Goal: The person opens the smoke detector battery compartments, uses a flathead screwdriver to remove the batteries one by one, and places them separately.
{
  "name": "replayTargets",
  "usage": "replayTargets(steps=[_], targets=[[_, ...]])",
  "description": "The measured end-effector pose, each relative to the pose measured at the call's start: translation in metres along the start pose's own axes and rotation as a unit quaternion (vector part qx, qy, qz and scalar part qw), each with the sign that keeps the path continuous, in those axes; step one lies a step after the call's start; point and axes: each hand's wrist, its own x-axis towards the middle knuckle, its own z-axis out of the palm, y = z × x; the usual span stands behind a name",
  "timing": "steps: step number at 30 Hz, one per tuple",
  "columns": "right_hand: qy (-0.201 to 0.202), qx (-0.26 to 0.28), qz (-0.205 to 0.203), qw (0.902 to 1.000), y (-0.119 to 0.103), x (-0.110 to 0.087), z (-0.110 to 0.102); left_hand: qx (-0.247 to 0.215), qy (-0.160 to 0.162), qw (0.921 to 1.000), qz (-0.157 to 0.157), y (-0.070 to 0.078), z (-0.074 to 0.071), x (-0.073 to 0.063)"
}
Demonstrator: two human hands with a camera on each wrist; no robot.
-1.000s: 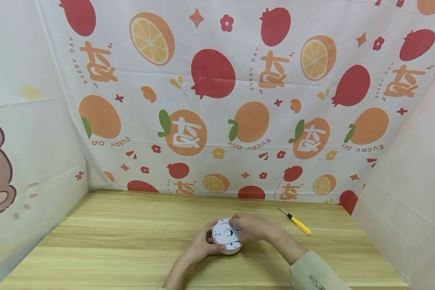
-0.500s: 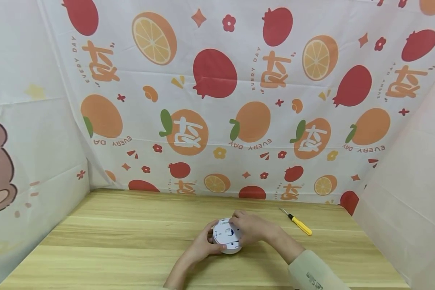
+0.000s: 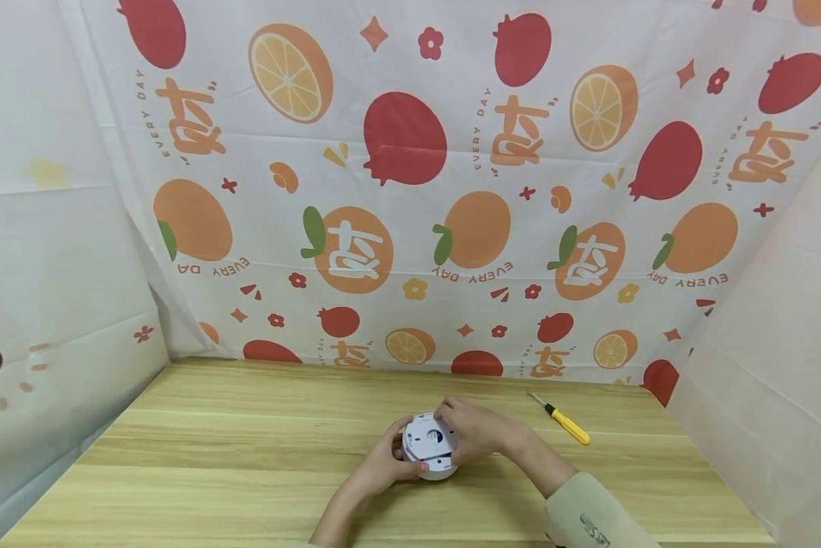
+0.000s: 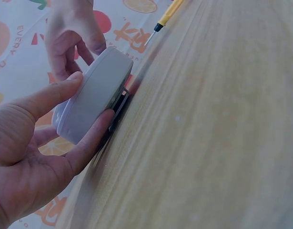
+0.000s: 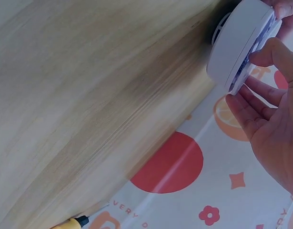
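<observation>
A round white smoke detector (image 3: 439, 473) sits on the wooden table, its flat backing plate (image 3: 420, 440) facing up. My left hand (image 3: 383, 463) grips the detector's side, thumb at the near rim and fingers round the far side. The fingers of my right hand (image 3: 477, 430) pinch the right edge of the plate. In the right wrist view, a dark gap shows between the detector's body (image 5: 234, 45) and the plate at the thumb. A vented black part shows underneath, close to the tabletop, in the left wrist view.
A yellow-handled screwdriver (image 3: 569, 426) lies on the table (image 3: 246, 441) to the right, beyond the right hand, its tip pointing to the back. A fruit-print cloth (image 3: 410, 228) hangs behind the table, and pale cloth sides stand left and right.
The plate on top of the detector has turned slightly and tilted up from the body under my right hand. Both hands keep their places; the screwdriver has not moved.
</observation>
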Motion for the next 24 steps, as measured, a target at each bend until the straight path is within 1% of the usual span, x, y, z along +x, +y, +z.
replayTargets(steps=[5, 11, 14, 24], targets=[[0.001, 0.015, 0.016, 0.9998, 0.002, -0.005, -0.003, -0.007, 0.002, 1.0000, -0.002, 0.001, 0.003, -0.002], [-0.003, 0.011, 0.031, 0.9994, 0.006, -0.011, -0.005, -0.006, 0.009, 0.9999, 0.004, 0.000, 0.006, -0.004], [-0.004, 0.006, 0.034, 0.9994, 0.009, -0.014, -0.006, -0.007, 0.012, 0.9999, 0.007, -0.001, 0.008, -0.005], [0.011, 0.004, 0.037, 0.9993, 0.016, -0.027, -0.012, -0.014, 0.016, 0.9998, -0.001, -0.001, 0.013, -0.010]])
